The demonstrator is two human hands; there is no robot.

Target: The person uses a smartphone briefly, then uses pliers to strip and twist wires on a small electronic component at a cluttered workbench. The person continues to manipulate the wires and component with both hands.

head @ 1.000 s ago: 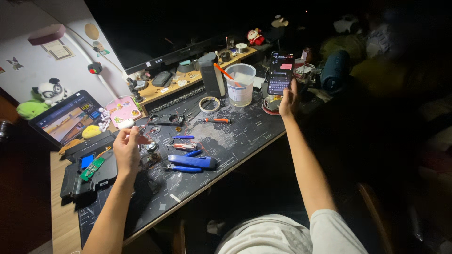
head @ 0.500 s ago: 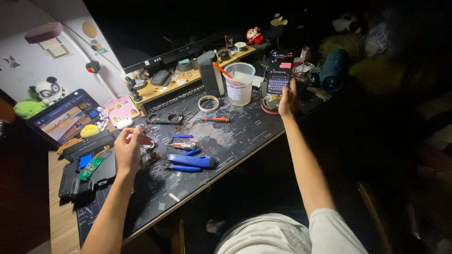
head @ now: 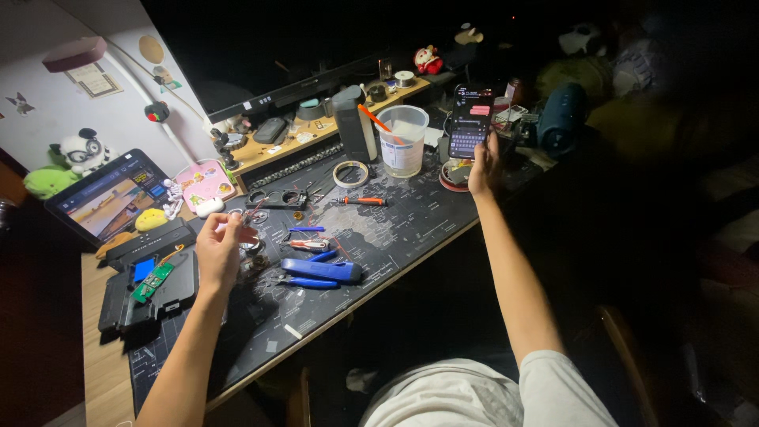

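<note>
Now the right hand [head: 484, 162] grips a phone [head: 470, 122] at one o'clock, while the left hand [head: 217, 249] pinches a small part at nine o'clock, above the counter [head: 411, 221].

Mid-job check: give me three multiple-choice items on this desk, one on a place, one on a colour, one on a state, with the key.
1. Where is the phone?
A. Flat on the mat
B. Held up in the right hand
C. On the laptop

2. What colour are the handles of the pliers near the left hand?
A. Blue
B. Yellow
C. White

3. What state is the laptop screen in?
A. Closed
B. Open and dark
C. Open and lit

Key: 1 B, the right hand grips the phone upright above the desk edge. 2 A, both handles show blue on the dark mat. 3 C, the screen shows a bright picture.
</note>
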